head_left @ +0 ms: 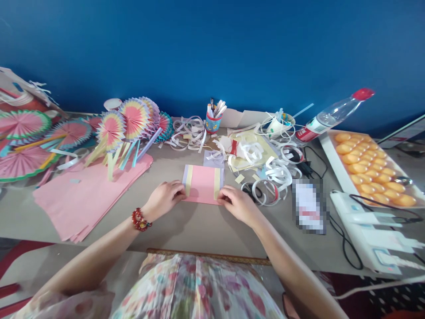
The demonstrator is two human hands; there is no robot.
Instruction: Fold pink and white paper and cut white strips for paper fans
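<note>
A pink paper sheet (pixel 202 182) with yellow and pale blue stripes along its sides lies flat on the table in front of me. My left hand (pixel 164 198) pinches its near left corner, fingers curled onto the paper. My right hand (pixel 237 204) pinches the near right corner the same way. A red bead bracelet sits on my left wrist.
A stack of pink sheets (pixel 89 195) lies left, with several folded paper fans (pixel 133 119) behind. Paper strips and tape rolls (pixel 265 190) clutter the right, beside a pen cup (pixel 213 122), a plastic bottle (pixel 332 116), a tray of orange pieces (pixel 372 166) and white devices with cables (pixel 372 226).
</note>
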